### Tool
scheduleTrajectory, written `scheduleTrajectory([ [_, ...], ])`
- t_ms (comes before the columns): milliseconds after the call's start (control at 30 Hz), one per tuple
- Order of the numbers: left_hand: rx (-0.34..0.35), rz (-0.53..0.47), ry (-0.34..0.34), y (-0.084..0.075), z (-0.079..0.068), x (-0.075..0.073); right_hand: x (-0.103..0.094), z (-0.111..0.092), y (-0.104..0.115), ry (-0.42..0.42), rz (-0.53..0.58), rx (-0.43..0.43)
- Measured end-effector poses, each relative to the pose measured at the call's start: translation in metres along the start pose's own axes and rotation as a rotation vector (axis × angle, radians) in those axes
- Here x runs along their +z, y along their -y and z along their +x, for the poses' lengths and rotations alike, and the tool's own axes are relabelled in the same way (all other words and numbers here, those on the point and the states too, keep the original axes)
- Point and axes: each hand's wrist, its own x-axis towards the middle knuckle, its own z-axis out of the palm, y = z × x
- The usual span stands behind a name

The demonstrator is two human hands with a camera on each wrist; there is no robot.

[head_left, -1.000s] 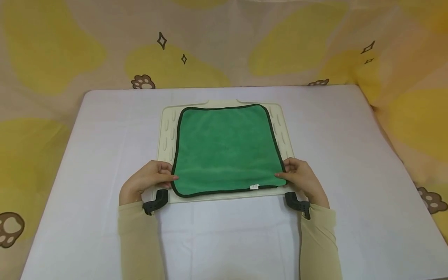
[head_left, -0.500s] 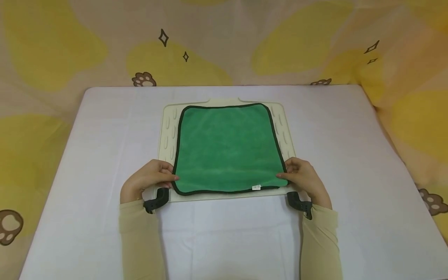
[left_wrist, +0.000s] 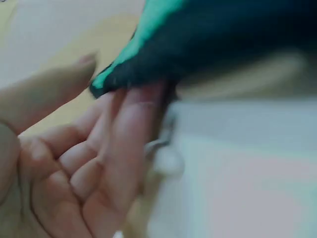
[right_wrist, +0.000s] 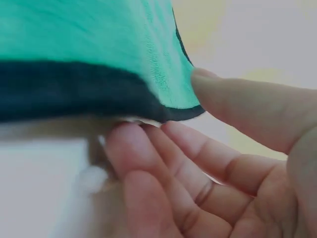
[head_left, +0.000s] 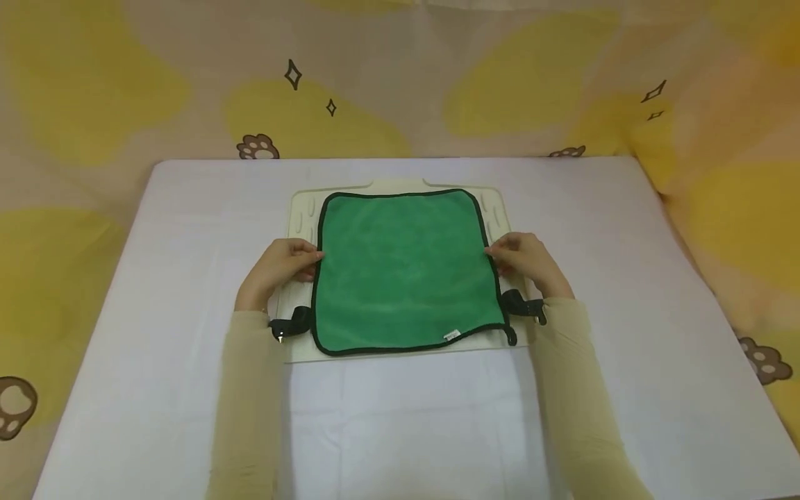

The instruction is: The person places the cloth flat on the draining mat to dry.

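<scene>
A green cloth [head_left: 403, 271] with dark edging lies spread over a cream board [head_left: 301, 208]. My left hand [head_left: 281, 267] is at the cloth's left edge, about halfway up, thumb on top and fingers below, pinching it. At the opposite edge my right hand [head_left: 525, 260] pinches the cloth in the same way. In the left wrist view the dark edging [left_wrist: 143, 69] lies between thumb and fingers, partly blurred. The right wrist view has the thumb against the green cloth [right_wrist: 166, 74], with fingers under its border. A small white label [head_left: 452, 335] and a dark loop [head_left: 511, 335] show near the lower right corner.
The board rests on a table with a white cover [head_left: 400, 423]. Behind it and along both sides hangs a yellow patterned fabric [head_left: 512, 83]. Dark wrist mounts [head_left: 292, 323] sit below the sleeves' cuffs, close to the cloth.
Both hands have moved away from the lower corners, up along the cloth's sides. The lower right corner is uncovered and its loop now shows. The cloth stays in about the same place.
</scene>
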Motion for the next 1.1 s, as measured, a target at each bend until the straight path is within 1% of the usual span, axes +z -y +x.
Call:
scheduleTrajectory([
  [67, 0.018, -0.02, -0.033, -0.002, 0.01, -0.001, -0.003, 0.012, 0.003, -0.005, -0.011, -0.008],
  [167, 0.03, -0.007, -0.084, -0.003, 0.021, 0.0, -0.005, 0.026, 0.008, -0.013, -0.026, -0.015],
  [333, 0.029, 0.022, -0.154, -0.005, 0.03, 0.001, -0.004, 0.044, 0.016, -0.042, -0.056, -0.015],
  [433, 0.034, 0.023, -0.181, -0.006, 0.033, 0.0, -0.002, 0.05, 0.02, -0.091, -0.096, -0.026],
  [567, 0.04, 0.023, -0.198, -0.007, 0.033, 0.0, 0.0, 0.055, 0.023, -0.159, -0.119, -0.042],
  [733, 0.053, 0.049, -0.228, -0.01, 0.032, -0.002, 0.0, 0.058, 0.025, -0.204, -0.123, -0.074],
  [867, 0.063, 0.056, -0.264, -0.012, 0.032, -0.005, -0.001, 0.061, 0.027, -0.247, -0.1, -0.086],
  [967, 0.049, 0.049, -0.272, -0.013, 0.033, -0.005, 0.0, 0.062, 0.027, -0.255, -0.091, -0.085],
  [1100, 0.019, 0.075, -0.235, -0.012, 0.033, -0.004, 0.0, 0.06, 0.024, -0.203, -0.094, -0.047],
])
